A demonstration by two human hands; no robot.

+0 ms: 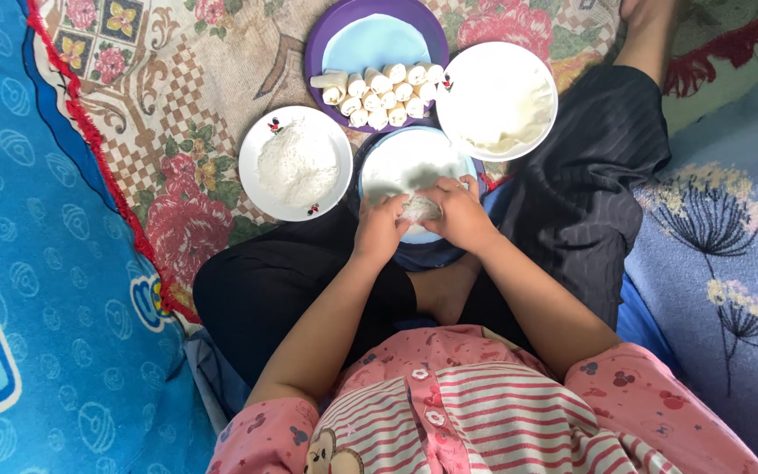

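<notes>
My left hand (381, 228) and my right hand (460, 213) meet over a blue-rimmed plate (405, 158) in my lap. Together they pinch a thin, pale, filled wrapper (420, 208), folding it on the plate. A white plate of white shredded filling (298, 162) sits just left of the hands. Beyond them a purple plate (326, 44) carries a row of several finished white rolls (383, 92) and a pale blue disc. A white plate with a stack of thin pale wrappers (496, 101) lies to the upper right.
I sit cross-legged in dark trousers on a floral rug (186, 105) with a red fringe. A blue patterned mat (37, 263) is at left, a lilac flowered blanket (730, 246) at right. A bare foot (647, 17) shows at top right.
</notes>
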